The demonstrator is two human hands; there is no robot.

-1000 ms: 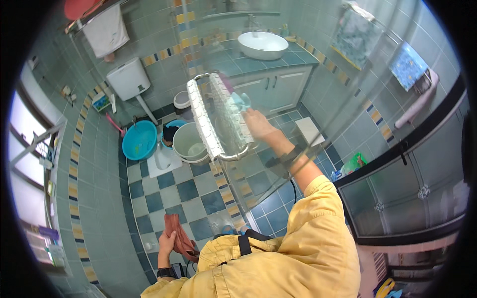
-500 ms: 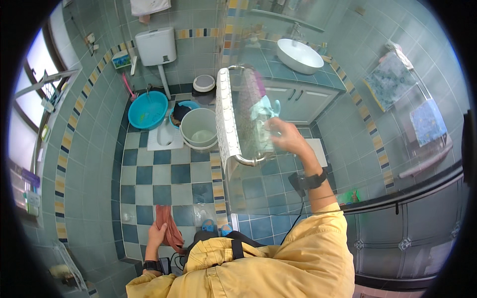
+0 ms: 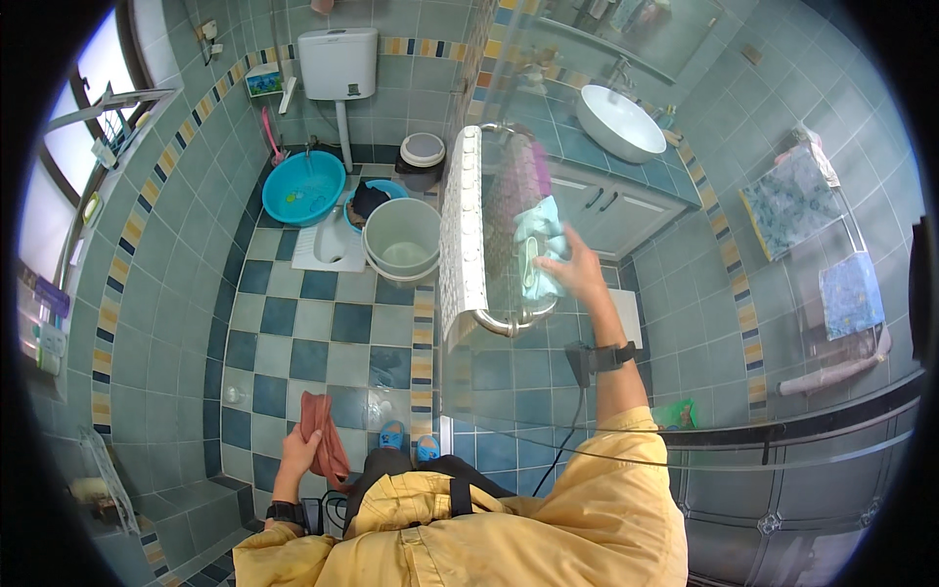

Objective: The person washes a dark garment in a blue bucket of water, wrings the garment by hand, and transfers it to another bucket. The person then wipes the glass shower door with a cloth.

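My left hand point(image 3: 299, 451), low at the left, is closed round a bunched reddish-brown cloth point(image 3: 323, 442) that hangs over the floor. My right hand point(image 3: 579, 272) reaches to the far side of a clear glass panel. Its thumb and fingers grip a pale-blue rubber glove point(image 3: 538, 245) draped over the metal rail point(image 3: 509, 323) there. The ends of some right fingers are hidden behind the glove. Beside the glove, something purple point(image 3: 528, 171) hangs on the same rail. A white embossed cloth or mat point(image 3: 462, 225) covers the rail's near side.
Past the checkered floor point(image 3: 352, 321) stand a grey-white bucket point(image 3: 401, 238), a turquoise basin point(image 3: 303, 188) and a squat toilet point(image 3: 328, 247). A lidded bin point(image 3: 423, 152) is by the wall. To the right are a washbasin point(image 3: 621, 122) on a cabinet and hanging towels point(image 3: 792, 196).
My right hand has shifted slightly; the glove's dangling fingers now lie folded against the rail. My left hand still holds the cloth, and the whole view has turned a little.
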